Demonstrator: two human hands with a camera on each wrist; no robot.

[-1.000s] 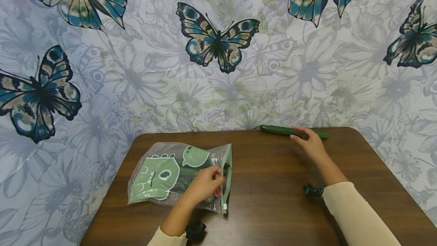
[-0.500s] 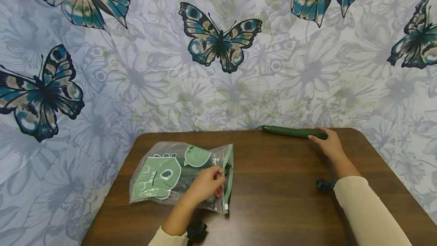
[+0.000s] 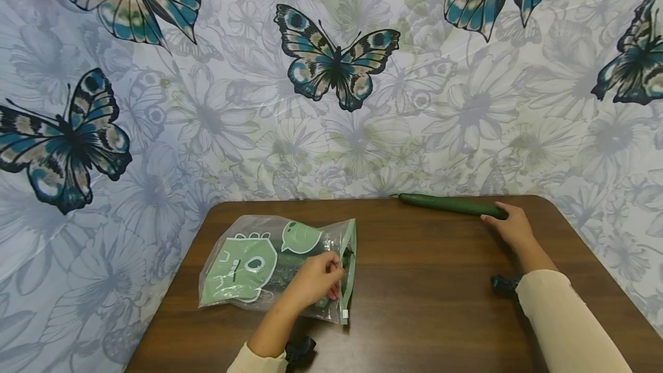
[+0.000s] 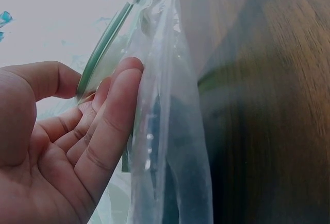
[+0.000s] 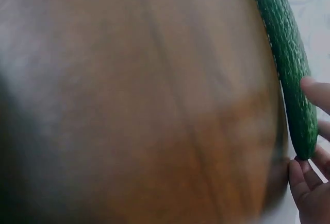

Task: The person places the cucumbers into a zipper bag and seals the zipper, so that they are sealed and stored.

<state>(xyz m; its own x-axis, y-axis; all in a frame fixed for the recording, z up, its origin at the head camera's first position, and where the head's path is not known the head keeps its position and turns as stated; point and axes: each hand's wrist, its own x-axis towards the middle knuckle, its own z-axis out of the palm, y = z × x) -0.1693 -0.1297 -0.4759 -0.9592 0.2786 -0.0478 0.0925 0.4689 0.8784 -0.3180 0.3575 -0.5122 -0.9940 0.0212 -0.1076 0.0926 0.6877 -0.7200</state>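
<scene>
A clear zipper bag (image 3: 242, 272) with green cartoon prints lies at the left of the table, its green slider edge (image 3: 350, 269) facing right. Dark green contents show dimly through the film. My left hand (image 3: 311, 281) is at the bag's mouth; in the left wrist view its thumb and curled fingers (image 4: 116, 103) pinch the edge. A long green cucumber (image 3: 445, 204) lies along the table's far edge. My right hand (image 3: 515, 232) grips its right end; in the right wrist view the fingers (image 5: 304, 175) surround the cucumber's tip.
The brown wooden table (image 3: 414, 292) ends at a hanging cloth (image 3: 233, 114) printed with butterflies and flowers. Dark wrist devices (image 3: 300, 350) sit below both hands.
My right hand has slid rightward from the cucumber's middle to its right end. The cucumber's right end has tipped slightly toward me. My left hand stays at the bag.
</scene>
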